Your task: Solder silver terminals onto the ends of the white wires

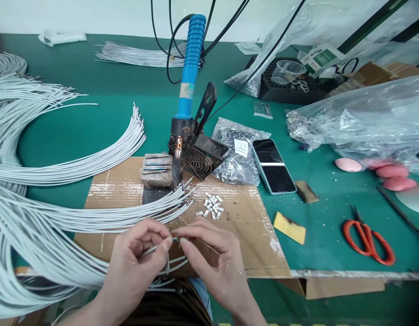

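My left hand (138,258) is closed, pinching a white cable near its end between thumb and index finger. Small coloured conductors (176,239) stick out of that end. My right hand (216,258) is closed close beside it, fingertips around the tip; a thin pale wire (212,248) runs through its fingers. Just beyond my hands, a bundle of white cables (128,217) lies on the cardboard (243,226). Several small white connectors (212,206) are scattered there. A blue-handled soldering iron (189,72) rests tip down in its stand (199,163).
Large white cable bundles (12,217) spread over the left side. A phone (273,165), a yellow sponge (289,227) and orange-handled scissors (369,240) lie to the right. Plastic bags (365,113) and a black crate (280,88) stand farther back.
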A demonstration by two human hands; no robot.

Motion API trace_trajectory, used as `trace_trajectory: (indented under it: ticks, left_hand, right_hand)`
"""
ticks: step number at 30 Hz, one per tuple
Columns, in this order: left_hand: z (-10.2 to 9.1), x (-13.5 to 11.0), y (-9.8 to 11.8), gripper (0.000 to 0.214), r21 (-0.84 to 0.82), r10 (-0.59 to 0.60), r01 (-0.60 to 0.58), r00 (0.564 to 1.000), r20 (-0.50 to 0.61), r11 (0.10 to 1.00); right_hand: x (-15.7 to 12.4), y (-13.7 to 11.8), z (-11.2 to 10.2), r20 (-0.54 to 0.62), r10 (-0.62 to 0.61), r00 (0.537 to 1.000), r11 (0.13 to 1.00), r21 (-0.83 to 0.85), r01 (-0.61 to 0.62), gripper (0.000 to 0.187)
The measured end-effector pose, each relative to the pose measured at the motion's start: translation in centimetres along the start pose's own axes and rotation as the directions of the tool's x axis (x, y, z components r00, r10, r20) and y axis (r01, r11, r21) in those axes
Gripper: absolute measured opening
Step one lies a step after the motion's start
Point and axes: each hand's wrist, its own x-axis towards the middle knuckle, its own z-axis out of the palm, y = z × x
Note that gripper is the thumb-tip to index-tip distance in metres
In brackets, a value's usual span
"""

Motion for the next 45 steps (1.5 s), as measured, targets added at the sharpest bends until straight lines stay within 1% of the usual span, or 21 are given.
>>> trace_trajectory:
  ticks: [2, 5, 7, 10, 12, 14, 16, 18, 20, 21, 23, 25, 29, 31, 36, 41, 45]
  left_hand:
    - [0.0, -0.1, -0.5, 0.006, 0.046, 0.08, -0.08, 0.997, -0.001, 0.996]
    - [-0.3, 0.0, -1.5, 0.007, 0.112, 0.203, -0.209, 0.977, 0.057, 0.972]
    - [-0.5, 0.0, -2.0, 0.009, 0.158, 0.239, -0.249, 0.968, 0.083, 0.956]
    - [-0.6, 0.0, -2.3, 0.011, 0.188, 0.244, -0.259, 0.965, 0.099, 0.948]
    - [-0.6, 0.0, -2.1, 0.01, 0.157, 0.211, -0.227, 0.971, 0.113, 0.961]
    - [-0.6, 0.1, -1.7, 0.008, 0.098, 0.136, -0.147, 0.984, 0.113, 0.984]
    - [-0.6, 0.2, -1.1, 0.009, 0.037, 0.047, -0.05, 0.995, 0.082, 0.998]
    - [-0.7, 0.3, -0.6, 0.013, -0.027, -0.033, 0.034, 0.998, 0.048, 0.999]
    - [-0.8, 0.4, -0.2, 0.02, -0.097, -0.097, 0.103, 0.993, 0.06, 0.99]
    - [-0.8, 0.4, 0.0, 0.023, -0.132, -0.125, 0.135, 0.989, 0.081, 0.982]
    - [-0.9, 0.4, 0.2, 0.029, -0.177, -0.163, 0.183, 0.979, 0.121, 0.967]
    - [-0.9, 0.5, 0.3, 0.033, -0.192, -0.176, 0.2, 0.975, 0.138, 0.961]
    - [-0.9, 0.4, 0.4, 0.039, -0.185, -0.185, 0.211, 0.972, 0.145, 0.96]
    - [-1.0, 0.4, 0.4, 0.04, -0.195, -0.192, 0.22, 0.969, 0.155, 0.956]
    - [-1.1, 0.3, 0.4, 0.044, -0.251, -0.218, 0.262, 0.957, 0.19, 0.932]
    - [-1.3, 0.4, 0.3, 0.043, -0.239, -0.219, 0.272, 0.949, 0.227, 0.932]
    - [-1.3, 0.4, 0.1, 0.043, -0.236, -0.215, 0.274, 0.945, 0.248, 0.932]
  right_hand:
    - [0.1, -0.3, 0.0, 0.024, 0.014, 1.0, 1.0, -0.01, -0.014, 0.017]
    - [0.4, -0.7, 0.2, 0.004, 0.043, 0.999, 0.999, -0.02, -0.043, 0.019]
    - [0.6, -1.0, 0.2, 0.003, 0.068, 0.998, 0.998, -0.017, -0.068, 0.019]
    - [0.9, -1.3, 0.0, 0.026, 0.117, 0.993, 0.993, 0.001, -0.117, 0.02]
    - [1.0, -1.3, -0.4, 0.041, 0.134, 0.99, 0.991, 0.012, -0.135, 0.019]
    - [1.0, -1.0, -0.9, 0.04, 0.152, 0.988, 0.988, 0.024, -0.153, 0.019]
    - [0.9, -0.5, -1.5, 0.009, 0.182, 0.983, 0.981, 0.074, -0.182, 0.018]
    - [0.8, -0.1, -1.9, -0.05, 0.184, 0.982, 0.977, 0.122, -0.177, 0.016]
    - [0.8, 0.2, -2.0, -0.067, 0.121, 0.99, 0.99, 0.079, -0.116, 0.017]
    - [0.8, 0.2, -1.9, -0.048, 0.069, 0.996, 0.997, 0.035, -0.067, 0.019]
    - [0.8, 0.1, -1.5, 0.035, -0.036, 0.999, 0.999, -0.031, 0.037, 0.024]
    - [0.7, 0.0, -1.0, 0.086, -0.112, 0.99, 0.993, -0.032, 0.115, 0.025]
    - [0.6, -0.1, -0.8, 0.102, -0.178, 0.979, 0.984, -0.009, 0.18, 0.024]
    - [0.6, -0.2, -0.9, 0.112, -0.187, 0.976, 0.982, -0.005, 0.189, 0.024]
    - [0.9, -0.2, -1.2, 0.141, -0.164, 0.976, 0.986, -0.005, 0.166, 0.022]
    - [0.8, -0.2, -1.2, 0.138, -0.198, 0.97, 0.98, -0.007, 0.201, 0.023]
    - [0.9, -0.5, -1.4, 0.168, -0.238, 0.957, 0.966, -0.059, 0.251, 0.026]
